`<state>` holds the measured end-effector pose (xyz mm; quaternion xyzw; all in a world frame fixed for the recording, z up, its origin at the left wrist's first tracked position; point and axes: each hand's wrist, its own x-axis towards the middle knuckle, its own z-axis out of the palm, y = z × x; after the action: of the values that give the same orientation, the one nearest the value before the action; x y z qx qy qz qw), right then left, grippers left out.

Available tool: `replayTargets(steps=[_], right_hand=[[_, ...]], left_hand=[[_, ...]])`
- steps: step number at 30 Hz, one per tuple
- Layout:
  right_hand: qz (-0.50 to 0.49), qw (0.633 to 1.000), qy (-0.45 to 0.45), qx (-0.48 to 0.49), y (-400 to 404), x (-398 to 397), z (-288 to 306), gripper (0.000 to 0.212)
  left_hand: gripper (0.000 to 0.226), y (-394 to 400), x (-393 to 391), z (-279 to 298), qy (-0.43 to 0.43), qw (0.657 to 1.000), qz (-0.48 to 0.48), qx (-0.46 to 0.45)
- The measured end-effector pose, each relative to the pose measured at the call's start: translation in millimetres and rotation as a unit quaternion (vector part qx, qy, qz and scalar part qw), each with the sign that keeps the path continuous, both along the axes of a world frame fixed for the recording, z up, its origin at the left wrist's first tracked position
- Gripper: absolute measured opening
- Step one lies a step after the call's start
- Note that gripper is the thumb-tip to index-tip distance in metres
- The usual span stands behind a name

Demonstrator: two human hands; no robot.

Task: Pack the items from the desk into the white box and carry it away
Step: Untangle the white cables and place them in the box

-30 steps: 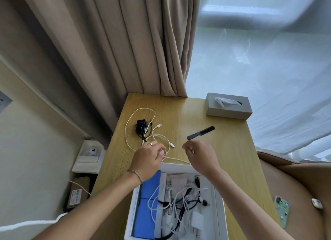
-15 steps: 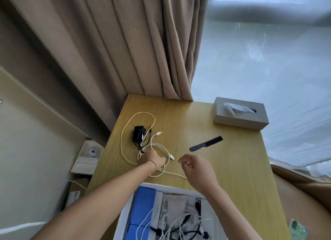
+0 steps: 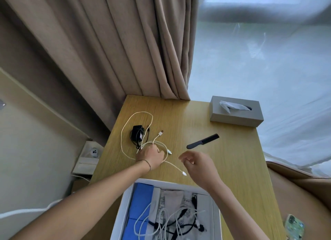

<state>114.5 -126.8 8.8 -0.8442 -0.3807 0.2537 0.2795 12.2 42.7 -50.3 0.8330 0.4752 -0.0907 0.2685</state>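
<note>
On the worktop (image 3: 223, 159), left hand (image 3: 150, 156) clamps the limp, light cable (image 3: 125, 130) mid-coil, best gathered there; right hand (image 3: 198, 165) hovers half-curled, empty.

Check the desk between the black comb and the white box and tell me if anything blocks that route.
The right hand hovers over that stretch, and the free end of the white cable lies across the desk there, just ahead of the white box. Otherwise nothing visible lies between the black comb and the box.
</note>
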Motion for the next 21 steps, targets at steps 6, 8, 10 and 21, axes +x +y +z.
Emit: replayTargets(steps=[6,8,10,21], right_hand=[[-0.004,0.999,-0.005,0.050,10.5,-16.3,24.2,0.026],[0.000,0.996,-0.012,0.090,15.4,-24.8,33.5,0.027],[0.006,0.992,-0.021,0.124,21.0,-32.8,45.9,0.035],[0.045,0.951,-0.037,0.304,55.7,-73.1,104.2,0.106]], left_hand=[[0.023,-0.2,-42.3,62.8,-0.145,0.970,-0.064,0.183],[0.021,0.7,-52.9,84.4,-0.205,0.955,-0.078,0.198],[0.018,0.6,-61.8,106.7,-0.255,0.947,-0.085,0.175],[0.029,-20.5,-61.6,230.1,-0.519,0.843,0.000,-0.143]])
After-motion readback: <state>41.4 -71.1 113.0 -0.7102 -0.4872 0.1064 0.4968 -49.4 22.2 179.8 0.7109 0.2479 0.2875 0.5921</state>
